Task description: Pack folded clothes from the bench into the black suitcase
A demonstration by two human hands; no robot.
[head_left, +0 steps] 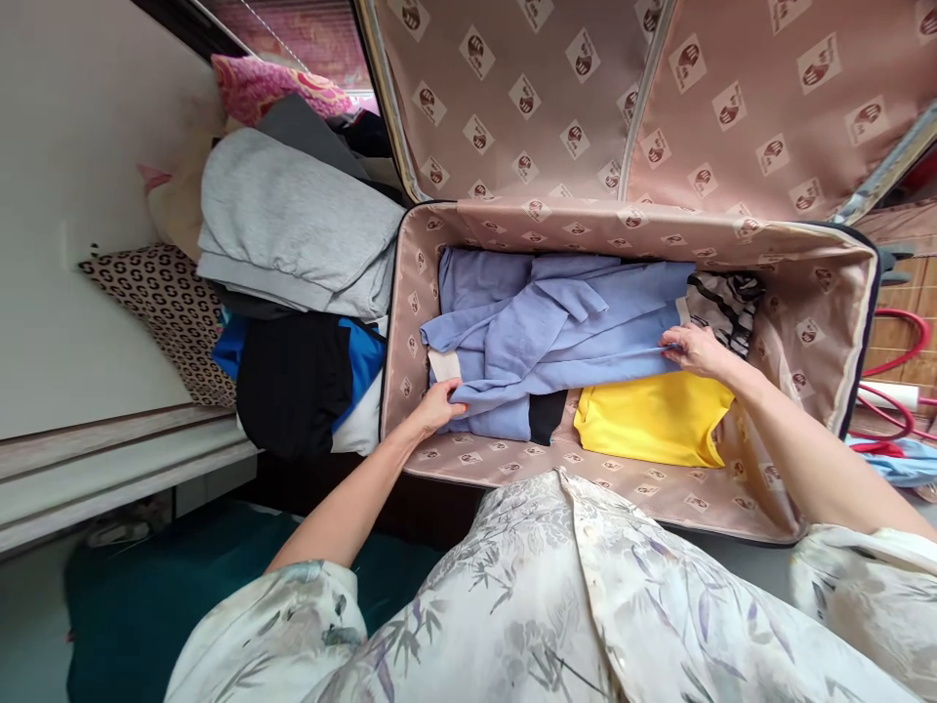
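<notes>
An open suitcase (pixel 483 459) with patterned beige lining lies in front of me, its lid (pixel 600 98) raised behind. Inside, a folded light-blue garment (pixel 556 332) lies across the middle. My left hand (pixel 437 405) pinches the garment's near left edge. My right hand (pixel 695 350) presses on its right end. A yellow garment (pixel 651 420) lies in the near right part of the case, partly under the blue one. A black-and-white striped piece (pixel 721 303) sits at the right, just beyond my right hand.
To the left of the suitcase is a pile of folded clothes: grey (pixel 293 229) on top, black (pixel 293 381) and blue below. A patterned cushion (pixel 165 308) leans on the wall. Red tubing (pixel 897 376) lies at the right.
</notes>
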